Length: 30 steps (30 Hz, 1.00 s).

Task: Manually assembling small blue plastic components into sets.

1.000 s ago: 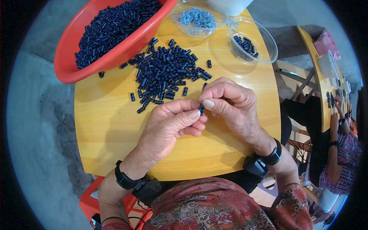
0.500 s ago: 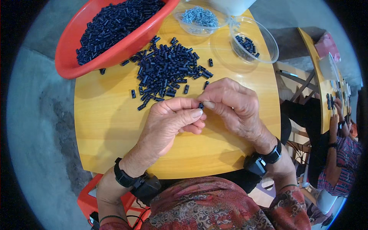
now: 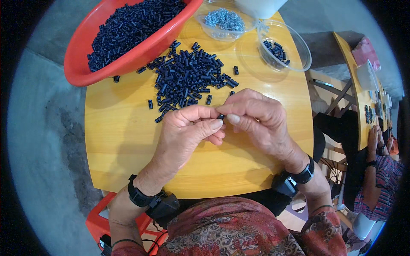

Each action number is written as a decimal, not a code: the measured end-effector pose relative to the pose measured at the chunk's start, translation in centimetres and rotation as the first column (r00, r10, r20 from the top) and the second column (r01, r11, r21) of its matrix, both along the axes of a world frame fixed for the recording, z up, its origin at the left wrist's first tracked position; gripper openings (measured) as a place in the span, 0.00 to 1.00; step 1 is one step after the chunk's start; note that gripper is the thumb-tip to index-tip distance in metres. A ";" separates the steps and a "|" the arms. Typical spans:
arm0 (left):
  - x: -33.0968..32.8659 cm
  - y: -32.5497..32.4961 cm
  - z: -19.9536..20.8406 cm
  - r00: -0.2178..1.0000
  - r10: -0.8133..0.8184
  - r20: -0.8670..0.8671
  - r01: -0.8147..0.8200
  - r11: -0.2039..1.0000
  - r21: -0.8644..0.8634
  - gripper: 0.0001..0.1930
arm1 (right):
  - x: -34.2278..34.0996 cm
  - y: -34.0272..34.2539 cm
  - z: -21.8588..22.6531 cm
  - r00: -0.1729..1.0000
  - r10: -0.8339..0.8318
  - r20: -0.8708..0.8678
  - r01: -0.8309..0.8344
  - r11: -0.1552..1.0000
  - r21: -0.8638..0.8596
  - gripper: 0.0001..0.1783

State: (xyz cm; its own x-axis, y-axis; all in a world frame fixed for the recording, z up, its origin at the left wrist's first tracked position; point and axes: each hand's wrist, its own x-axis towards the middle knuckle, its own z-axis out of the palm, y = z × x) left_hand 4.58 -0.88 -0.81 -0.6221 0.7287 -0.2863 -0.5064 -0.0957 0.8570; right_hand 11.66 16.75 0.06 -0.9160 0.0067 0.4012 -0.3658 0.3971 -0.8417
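Note:
Between the thumb and index finger of my left hand (image 3: 181,134) is a small black plastic tube (image 3: 221,116), mostly covered by the fingertips. My right hand (image 3: 261,123) is closed beside it, its index fingertip at the top of the tube and its thumb close to the tube's right side. Whatever the right fingers may hold is too small or hidden to make out. Just beyond both hands, a loose pile of black plastic tubes (image 3: 183,81) with holes in their sides lies on the yellow table (image 3: 205,170).
A red basin (image 3: 77,70) heaped with more black tubes stands at the far left. At the back are a clear tub of small silvery metal parts (image 3: 223,20) and a clear round tub (image 3: 301,55) holding several black tubes. Another person's arm (image 3: 370,175) rests by a second table at right.
My hands have shifted slightly, staying together at the tube. The right index finger now reaches over the tube's top, and its thumb has come slightly away. The whole view has moved a little.

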 end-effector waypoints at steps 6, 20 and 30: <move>0.3 0.1 -0.4 0.956 0.026 -0.293 -0.041 0.998 -0.046 0.07 | 0.2 -0.1 0.7 0.904 0.078 0.421 0.106 0.912 -0.397 0.05; 0.3 0.1 -0.7 0.893 -0.010 -0.451 -0.038 0.995 -0.097 0.05 | -0.1 -0.2 0.0 0.921 0.093 0.378 0.059 0.926 -0.372 0.03; 0.5 0.4 -0.5 0.962 -0.010 -0.274 -0.023 0.992 -0.120 0.05 | -0.1 -0.3 -0.1 1.000 0.014 -0.012 -0.012 0.986 0.166 0.07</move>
